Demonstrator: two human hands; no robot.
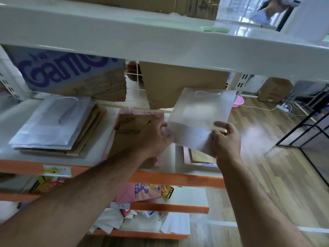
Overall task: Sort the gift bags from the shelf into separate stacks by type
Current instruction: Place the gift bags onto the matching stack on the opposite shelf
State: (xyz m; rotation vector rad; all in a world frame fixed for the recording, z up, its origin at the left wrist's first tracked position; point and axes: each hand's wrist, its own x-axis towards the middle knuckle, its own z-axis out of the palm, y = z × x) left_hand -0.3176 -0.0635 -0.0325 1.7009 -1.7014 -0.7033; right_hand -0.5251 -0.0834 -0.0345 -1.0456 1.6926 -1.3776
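Note:
Both hands hold a frosted translucent gift bag (pixel 201 111) with a white cord handle, lifted off the shelf at centre right. My left hand (pixel 154 138) grips its lower left corner. My right hand (pixel 225 138) pinches its lower right edge, thumb on the front. On the white shelf (pixel 99 157) at the left lies a stack of translucent bags (pixel 51 122) over brown paper bags (pixel 89 132). Under my left hand sits a crumpled brown paper bag (pixel 131 122) on a pink bag (pixel 122 111).
Cardboard boxes (pixel 178 82) stand at the back of the shelf, one with purple lettering (pixel 67 72). An upper shelf board (pixel 160 43) hangs overhead. Lower orange-edged shelves (pixel 178 179) hold packets and papers. Wooden floor (pixel 267 157) and a black frame (pixel 306 136) lie to the right.

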